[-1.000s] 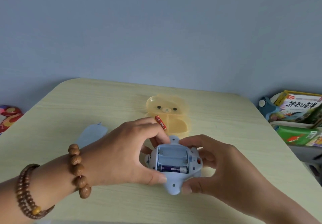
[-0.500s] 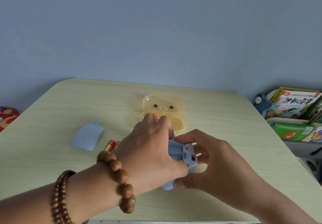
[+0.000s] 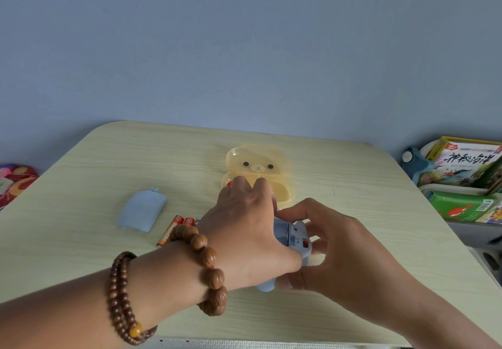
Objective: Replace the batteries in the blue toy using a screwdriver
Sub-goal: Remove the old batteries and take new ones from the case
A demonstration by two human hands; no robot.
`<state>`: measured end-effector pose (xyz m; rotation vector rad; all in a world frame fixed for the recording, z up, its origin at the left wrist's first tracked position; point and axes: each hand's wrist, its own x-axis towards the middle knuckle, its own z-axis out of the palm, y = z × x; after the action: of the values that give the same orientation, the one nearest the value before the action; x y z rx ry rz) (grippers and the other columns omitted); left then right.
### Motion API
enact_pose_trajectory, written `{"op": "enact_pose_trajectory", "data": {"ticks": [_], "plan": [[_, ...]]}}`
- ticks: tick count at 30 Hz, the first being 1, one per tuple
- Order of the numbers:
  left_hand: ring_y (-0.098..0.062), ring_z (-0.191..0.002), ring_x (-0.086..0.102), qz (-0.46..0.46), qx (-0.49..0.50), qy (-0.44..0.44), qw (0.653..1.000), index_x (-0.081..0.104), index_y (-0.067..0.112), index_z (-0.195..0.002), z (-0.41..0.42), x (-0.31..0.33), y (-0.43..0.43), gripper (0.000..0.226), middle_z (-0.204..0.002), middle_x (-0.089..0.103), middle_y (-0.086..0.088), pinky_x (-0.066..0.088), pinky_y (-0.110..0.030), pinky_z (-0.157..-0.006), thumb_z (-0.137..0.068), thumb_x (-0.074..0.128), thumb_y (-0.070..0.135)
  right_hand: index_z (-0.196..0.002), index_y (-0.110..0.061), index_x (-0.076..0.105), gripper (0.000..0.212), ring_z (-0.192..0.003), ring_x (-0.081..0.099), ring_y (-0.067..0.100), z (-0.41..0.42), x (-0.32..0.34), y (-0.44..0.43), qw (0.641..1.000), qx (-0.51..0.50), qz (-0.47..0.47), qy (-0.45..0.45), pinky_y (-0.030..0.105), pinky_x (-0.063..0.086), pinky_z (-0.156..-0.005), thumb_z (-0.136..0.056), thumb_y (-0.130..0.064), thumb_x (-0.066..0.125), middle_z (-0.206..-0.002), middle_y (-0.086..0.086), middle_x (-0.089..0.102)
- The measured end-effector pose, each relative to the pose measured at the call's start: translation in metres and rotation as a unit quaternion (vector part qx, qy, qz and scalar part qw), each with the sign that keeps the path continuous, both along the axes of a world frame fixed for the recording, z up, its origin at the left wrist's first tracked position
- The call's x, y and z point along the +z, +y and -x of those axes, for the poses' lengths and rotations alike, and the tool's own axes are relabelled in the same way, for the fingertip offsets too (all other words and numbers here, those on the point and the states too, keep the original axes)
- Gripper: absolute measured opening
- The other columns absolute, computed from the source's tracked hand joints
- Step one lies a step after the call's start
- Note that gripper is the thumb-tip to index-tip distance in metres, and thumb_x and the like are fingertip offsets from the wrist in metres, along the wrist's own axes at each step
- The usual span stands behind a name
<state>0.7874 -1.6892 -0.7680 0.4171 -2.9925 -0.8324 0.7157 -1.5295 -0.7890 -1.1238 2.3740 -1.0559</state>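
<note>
The blue toy [image 3: 294, 236] lies near the table's front, mostly hidden under my hands, so its battery compartment cannot be seen. My right hand [image 3: 334, 251] grips the toy from the right side. My left hand [image 3: 244, 229] arches over the toy's top, and the tip of a red battery [image 3: 230, 184] shows at its fingers. The toy's loose blue cover [image 3: 142, 214] lies on the table to the left. Two red batteries [image 3: 176, 226] lie side by side between the cover and my left wrist. No screwdriver is in view.
An open yellow bear-shaped box [image 3: 258, 169] stands just behind my hands on the pale wooden table [image 3: 95, 172]. Books and boxes [image 3: 461, 180] are stacked off the table's right edge. A colourful object [image 3: 13, 183] sits beyond the left edge.
My left hand has swung over the toy with the red battery and now hides the open compartment. The view has shifted, showing the cover and the spare batteries.
</note>
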Motion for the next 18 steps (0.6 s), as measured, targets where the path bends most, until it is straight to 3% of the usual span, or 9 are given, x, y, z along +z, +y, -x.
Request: {"op": "enact_pose_trajectory", "data": {"ticks": [7,14,18], "plan": [[-0.016,-0.103,0.037,-0.002,0.030,0.008,1.000,0.036,0.030,-0.102,0.004,-0.004,0.007,0.062,-0.100,0.030,0.008,0.049,-0.035,-0.089,-0.064,0.075,0.058,-0.106,-0.043,0.064,0.064,-0.092,0.074,0.003,0.001,-0.001,0.001,1.000,-0.006,0.003,-0.004,0.012,0.056,-0.074,-0.056,-0.026,0.100,-0.104,-0.021,0.075],[-0.018,-0.108,0.037,-0.032,0.044,0.010,0.998,0.035,0.029,-0.104,0.004,-0.004,0.011,0.059,-0.107,0.033,0.007,0.045,-0.038,-0.096,-0.069,0.074,0.057,-0.104,-0.041,0.065,0.063,-0.083,0.074,0.005,0.001,-0.002,0.000,1.000,-0.010,0.007,-0.011,0.009,0.053,-0.065,-0.056,-0.018,0.100,-0.102,-0.017,0.076],[-0.015,-0.108,0.037,-0.064,0.035,-0.008,0.997,0.034,0.030,-0.100,-0.003,0.002,0.009,0.051,-0.105,0.033,0.012,0.043,-0.036,-0.097,-0.060,0.051,0.057,-0.105,-0.040,0.066,0.064,-0.079,0.075,0.003,0.002,-0.002,0.002,1.000,-0.012,0.007,-0.027,0.010,0.054,-0.065,-0.058,-0.015,0.100,-0.101,-0.018,0.077]]}}
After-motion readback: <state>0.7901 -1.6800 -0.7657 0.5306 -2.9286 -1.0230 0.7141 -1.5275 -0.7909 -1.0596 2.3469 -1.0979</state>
